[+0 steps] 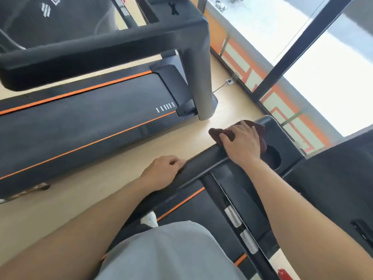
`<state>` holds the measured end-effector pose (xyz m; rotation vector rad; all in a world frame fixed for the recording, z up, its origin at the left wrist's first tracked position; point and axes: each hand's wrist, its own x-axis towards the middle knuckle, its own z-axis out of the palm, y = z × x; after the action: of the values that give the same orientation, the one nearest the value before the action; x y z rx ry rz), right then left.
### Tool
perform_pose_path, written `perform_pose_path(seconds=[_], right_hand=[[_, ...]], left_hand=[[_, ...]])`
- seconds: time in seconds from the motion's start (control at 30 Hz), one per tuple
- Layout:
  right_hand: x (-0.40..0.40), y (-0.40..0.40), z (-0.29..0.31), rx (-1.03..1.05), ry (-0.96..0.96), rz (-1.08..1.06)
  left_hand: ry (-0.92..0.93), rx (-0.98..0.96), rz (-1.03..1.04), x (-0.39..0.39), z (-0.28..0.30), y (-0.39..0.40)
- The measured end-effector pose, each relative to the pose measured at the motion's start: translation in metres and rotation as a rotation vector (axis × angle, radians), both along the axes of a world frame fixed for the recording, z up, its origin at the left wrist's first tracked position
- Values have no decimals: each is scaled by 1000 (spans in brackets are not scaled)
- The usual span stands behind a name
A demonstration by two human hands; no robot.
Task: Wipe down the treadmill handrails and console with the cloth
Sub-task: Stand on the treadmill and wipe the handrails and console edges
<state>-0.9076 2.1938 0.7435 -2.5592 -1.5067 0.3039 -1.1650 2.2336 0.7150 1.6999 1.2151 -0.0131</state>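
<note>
On the rail: my right hand (pixel 241 143) lies on top of the cloth (pixel 260 128), fingers spread flat and pressing it down.
Cloth: dark red-brown and bunched up. It sits on the black handrail (pixel 203 160), right where the rail meets the console (pixel 282 138). Bits of it poke out past my fingers.
Left hand: my left hand (pixel 163 171) grips the same handrail lower down, fingers curled over the top edge. It is well apart from the cloth.
Cup hole: a round dark hole (pixel 273 157) in the console, just beside my right wrist.
Next treadmill: another treadmill (pixel 90 118) stands to my left, black with orange stripes and six small white bars on its belt.
Writing: white stripes and a letter like "G" at the top left corner (pixel 49 7). The rest is cut off, so I cannot read it.
Floor: pale wood (pixel 181 140).
</note>
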Motion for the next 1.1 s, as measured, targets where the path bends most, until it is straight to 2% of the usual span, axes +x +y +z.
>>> perform_pose_path(seconds=[0.1, 0.27, 0.43, 0.53, 0.63, 0.67, 0.73, 0.77, 0.83, 0.93, 1.03, 1.1], right_hand=[[-68, 1, 14, -124, 38, 253], [-199, -14, 3, -133, 93, 686], [-185, -31, -12, -60, 237, 750], [-145, -41, -13, 23, 339, 593], [-94, -51, -2, 130, 353, 279], [-79, -54, 9, 139, 419, 143], [-51, -61, 33, 166, 683, -142], [-37, -62, 46, 246, 788, -256], [-8, -65, 73, 415, 855, -469], [26, -71, 110, 656, 823, -731], [42, -82, 124, 795, 606, -725], [37, -86, 124, 784, 492, -685]], left_hand=[[-23, -134, 181, -34, -15, 21], [-86, -142, 443, -67, -34, 43], [-171, -200, 415, -45, -28, 46], [-180, -204, 337, -22, -24, 46], [-196, -191, 266, 3, -17, 43], [-195, -182, 242, 11, -13, 42], [-183, -156, 178, 28, -5, 35], [-174, -130, 141, 36, -1, 31], [-185, -61, 63, 52, 4, 19], [-194, 13, -31, 75, 16, 4], [-168, 94, -100, 95, 21, -5], [-131, 136, -106, 104, 22, -8]])
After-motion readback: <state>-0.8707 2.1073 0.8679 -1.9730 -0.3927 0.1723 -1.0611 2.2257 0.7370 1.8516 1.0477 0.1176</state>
